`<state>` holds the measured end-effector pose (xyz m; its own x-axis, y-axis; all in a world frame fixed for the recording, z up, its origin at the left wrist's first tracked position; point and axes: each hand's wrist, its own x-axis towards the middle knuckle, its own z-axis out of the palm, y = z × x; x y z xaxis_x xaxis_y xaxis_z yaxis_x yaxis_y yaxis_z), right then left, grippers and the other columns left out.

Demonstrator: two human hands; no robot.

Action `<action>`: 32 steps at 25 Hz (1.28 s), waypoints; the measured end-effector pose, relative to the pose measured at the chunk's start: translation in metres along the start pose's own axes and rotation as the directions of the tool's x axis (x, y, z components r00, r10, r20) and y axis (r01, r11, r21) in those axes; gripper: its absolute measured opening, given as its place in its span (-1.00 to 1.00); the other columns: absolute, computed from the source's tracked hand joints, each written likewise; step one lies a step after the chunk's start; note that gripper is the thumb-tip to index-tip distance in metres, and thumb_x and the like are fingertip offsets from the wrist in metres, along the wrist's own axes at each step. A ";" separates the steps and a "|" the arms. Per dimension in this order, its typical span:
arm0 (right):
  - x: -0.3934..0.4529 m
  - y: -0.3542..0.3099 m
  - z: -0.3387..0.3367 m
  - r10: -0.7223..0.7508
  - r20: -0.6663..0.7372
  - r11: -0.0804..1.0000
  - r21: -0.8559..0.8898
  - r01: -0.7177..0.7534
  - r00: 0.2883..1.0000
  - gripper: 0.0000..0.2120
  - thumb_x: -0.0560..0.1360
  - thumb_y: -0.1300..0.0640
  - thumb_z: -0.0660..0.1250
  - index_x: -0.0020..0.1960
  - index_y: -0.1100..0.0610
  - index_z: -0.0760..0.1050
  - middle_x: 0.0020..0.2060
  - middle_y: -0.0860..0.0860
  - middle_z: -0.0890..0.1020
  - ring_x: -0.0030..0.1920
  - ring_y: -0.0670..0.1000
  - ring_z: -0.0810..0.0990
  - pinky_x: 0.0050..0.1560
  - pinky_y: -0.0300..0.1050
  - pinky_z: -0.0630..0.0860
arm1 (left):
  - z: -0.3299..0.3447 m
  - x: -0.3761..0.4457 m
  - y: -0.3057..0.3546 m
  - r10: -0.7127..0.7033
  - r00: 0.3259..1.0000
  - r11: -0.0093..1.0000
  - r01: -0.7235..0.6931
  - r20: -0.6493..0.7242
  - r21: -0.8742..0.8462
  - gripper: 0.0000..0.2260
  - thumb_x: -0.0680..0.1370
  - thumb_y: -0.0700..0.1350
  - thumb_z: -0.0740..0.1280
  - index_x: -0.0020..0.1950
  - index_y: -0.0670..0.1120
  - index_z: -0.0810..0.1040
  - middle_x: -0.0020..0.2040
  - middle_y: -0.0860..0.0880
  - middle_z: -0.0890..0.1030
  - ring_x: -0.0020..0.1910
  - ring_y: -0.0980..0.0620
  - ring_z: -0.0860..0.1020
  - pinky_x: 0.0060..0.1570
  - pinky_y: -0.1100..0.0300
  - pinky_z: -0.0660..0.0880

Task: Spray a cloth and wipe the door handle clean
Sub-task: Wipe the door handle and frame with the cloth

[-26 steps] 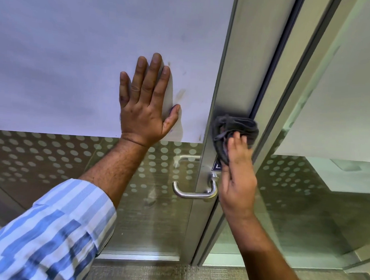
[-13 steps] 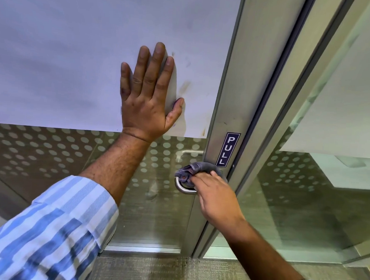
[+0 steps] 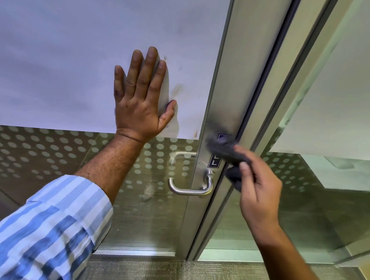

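Observation:
A silver lever door handle sticks out from the metal door stile, uncovered. My right hand grips a dark grey cloth, blurred with motion, and presses it on the stile just above the handle, over the upper part of the PULL sticker. My left hand lies flat with fingers spread on the frosted white part of the glass door, left of the stile. No spray bottle is in view.
The lower door pane is clear glass with a dotted pattern. A second handle shows through the glass on the far side. A fixed glass panel stands to the right of the frame. Greenish carpet lies below.
My right hand with the cloth has come off the lever handle and moved up and right onto the stile over the PULL sticker. My left hand stays flat on the door.

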<state>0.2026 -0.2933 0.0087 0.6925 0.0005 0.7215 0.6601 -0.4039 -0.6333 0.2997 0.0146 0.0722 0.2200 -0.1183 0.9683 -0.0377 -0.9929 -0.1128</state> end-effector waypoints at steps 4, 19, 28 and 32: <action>0.005 0.005 0.018 -0.394 -0.177 0.899 -0.280 0.337 0.902 -0.56 0.69 0.34 0.24 0.56 0.19 0.42 0.60 0.05 0.44 0.56 0.25 0.46 0.57 0.33 0.35 | -0.001 0.000 -0.001 0.008 1.000 1.000 -0.008 0.005 0.001 -0.28 0.68 0.19 0.29 0.75 -0.10 0.17 0.69 -0.22 0.24 0.68 -0.30 0.16 0.72 -0.11 -0.24; -0.030 0.037 0.045 0.147 0.616 0.821 -0.512 0.253 0.774 -0.76 0.70 0.05 0.19 0.33 -0.07 0.52 0.30 -0.08 0.68 0.40 0.00 0.58 0.52 0.06 0.38 | -0.005 0.001 0.000 0.011 1.000 0.999 -0.010 0.019 -0.038 -0.31 0.69 0.18 0.28 0.73 -0.10 0.19 0.68 -0.24 0.32 0.67 -0.29 0.17 0.71 -0.11 -0.23; -0.099 -0.028 0.021 0.580 0.437 0.706 0.150 -0.692 0.687 -0.70 0.74 0.28 0.17 0.12 0.08 0.67 -0.28 0.03 0.70 -0.26 0.11 0.62 -0.29 -0.15 0.53 | -0.026 0.004 0.000 0.003 0.992 0.990 0.015 0.128 -0.143 -0.32 0.69 0.15 0.28 0.74 -0.10 0.20 0.72 -0.19 0.29 0.71 -0.22 0.15 0.68 -0.27 0.02; -0.145 -0.041 0.032 0.815 0.270 0.369 0.442 -0.818 0.513 -0.71 0.73 0.22 0.18 0.06 0.14 0.69 -0.17 0.18 0.74 -0.24 0.10 0.69 -0.30 -0.09 0.56 | -0.036 0.007 -0.002 0.026 0.980 0.980 0.013 0.196 -0.199 -0.29 0.67 0.15 0.32 0.75 -0.09 0.20 0.74 -0.17 0.24 0.72 -0.23 0.17 0.69 -0.27 0.03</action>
<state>0.0841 -0.2472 -0.0790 0.9716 -0.0823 -0.2217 -0.1945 0.2547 -0.9472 0.2663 0.0158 0.0869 0.4056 -0.1446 0.9026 -0.2284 -0.9721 -0.0531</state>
